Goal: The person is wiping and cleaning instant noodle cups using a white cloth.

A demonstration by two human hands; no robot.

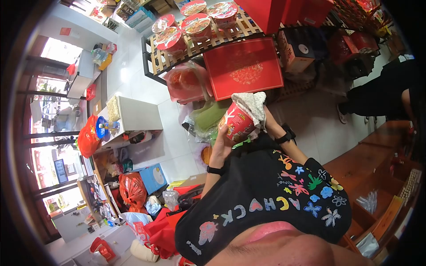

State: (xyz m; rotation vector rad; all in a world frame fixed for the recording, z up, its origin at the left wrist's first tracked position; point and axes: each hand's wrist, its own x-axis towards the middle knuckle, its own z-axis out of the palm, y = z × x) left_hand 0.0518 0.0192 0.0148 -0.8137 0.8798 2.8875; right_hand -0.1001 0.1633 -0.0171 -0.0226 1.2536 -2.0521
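The left hand [220, 142] grasps the red cup [238, 123] around its printed side. The cup sits between both hands, apparently tilted, its cloth-covered part toward the right hand [270, 121], which is at the pale cloth [253, 106] (fingers mostly hidden, so I cannot tell its grip). Beyond both hands are a red box [244, 68], then lidded cups [196, 25] on a slatted rack [247, 27].

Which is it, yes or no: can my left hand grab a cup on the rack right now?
Probably not: your left hand already holds a red cup, and the rack cups look out of easy reach. Nothing seems to cover them, though.
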